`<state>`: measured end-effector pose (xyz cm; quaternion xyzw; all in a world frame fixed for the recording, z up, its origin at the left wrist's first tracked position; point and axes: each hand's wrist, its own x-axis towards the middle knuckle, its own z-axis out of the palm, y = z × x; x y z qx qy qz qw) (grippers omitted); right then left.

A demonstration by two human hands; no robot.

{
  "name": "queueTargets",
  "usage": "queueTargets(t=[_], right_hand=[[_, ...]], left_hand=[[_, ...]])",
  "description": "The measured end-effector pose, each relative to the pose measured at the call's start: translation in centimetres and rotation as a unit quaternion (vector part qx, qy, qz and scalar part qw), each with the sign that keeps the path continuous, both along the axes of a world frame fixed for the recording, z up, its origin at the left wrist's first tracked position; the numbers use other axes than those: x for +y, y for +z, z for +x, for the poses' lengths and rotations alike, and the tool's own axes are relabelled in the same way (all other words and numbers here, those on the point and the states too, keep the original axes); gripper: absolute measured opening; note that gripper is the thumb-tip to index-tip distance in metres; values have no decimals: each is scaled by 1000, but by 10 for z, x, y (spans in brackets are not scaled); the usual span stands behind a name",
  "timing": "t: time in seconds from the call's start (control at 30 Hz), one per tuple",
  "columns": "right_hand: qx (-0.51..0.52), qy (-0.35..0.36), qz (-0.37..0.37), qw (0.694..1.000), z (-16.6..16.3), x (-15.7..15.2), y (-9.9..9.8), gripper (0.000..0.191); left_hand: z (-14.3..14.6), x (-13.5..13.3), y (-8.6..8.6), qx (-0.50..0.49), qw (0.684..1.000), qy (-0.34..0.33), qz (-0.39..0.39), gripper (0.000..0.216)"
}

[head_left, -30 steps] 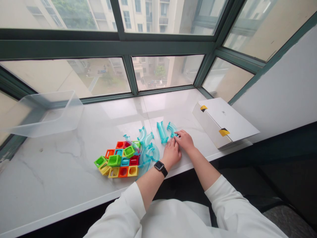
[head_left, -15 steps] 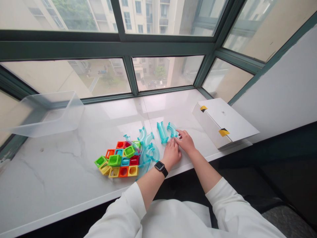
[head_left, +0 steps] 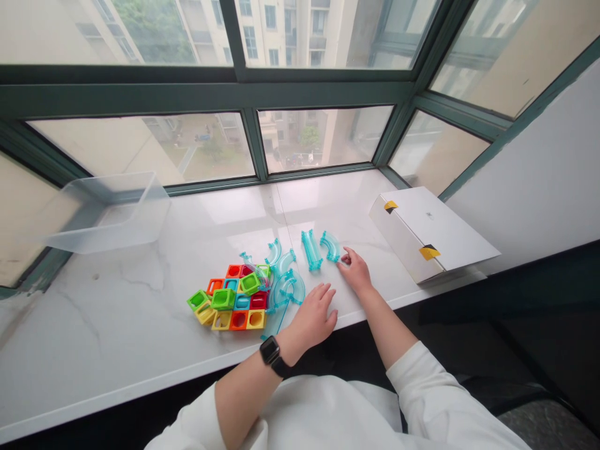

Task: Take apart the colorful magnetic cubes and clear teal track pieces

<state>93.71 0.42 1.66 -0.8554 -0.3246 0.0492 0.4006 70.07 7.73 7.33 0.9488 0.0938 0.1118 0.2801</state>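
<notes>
At a white counter (head_left: 140,312), a person's right hand (head_left: 356,272) rests with thumb and forefinger slightly parted, just right of a curved turquoise track (head_left: 332,244); whether they touch it is unclear. The left hand (head_left: 315,314), fingers loosely spread, holds nothing visible. Beyond its fingertips lies a straight track (head_left: 311,250). A light fingertip touch likely suits the curve best, sparing its neighbour.

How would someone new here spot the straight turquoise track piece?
On the white counter below the windows, look between the colourful blocks and the white box. There, left of the right hand, the straight turquoise piece lies beside the curved piece. Its long sides run straight, whereas that neighbour bends in an arc.
</notes>
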Motion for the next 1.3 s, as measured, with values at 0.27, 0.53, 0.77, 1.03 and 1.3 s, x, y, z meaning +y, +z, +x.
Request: queueTargets(t=[0.27, 0.53, 0.77, 1.03, 1.3], right_hand=[[-25, -8, -8, 1000, 2, 6, -6, 60], [-34, -14, -39, 999, 2, 11, -3, 56], [-44, -15, -50, 998, 2, 14, -1, 49], [-74, -10, -56, 996, 0, 14, -3, 12], [-66, -12, -70, 995, 0, 16, 1, 10]], left_hand=[[10, 63, 37, 25, 976, 191, 100, 60], [70, 76, 20, 141, 953, 208, 168, 117], [83, 83, 13, 195, 946, 190, 178, 116], [90, 89, 6, 190, 946, 201, 169, 112], [93, 91, 4, 192, 947, 204, 156, 108]])
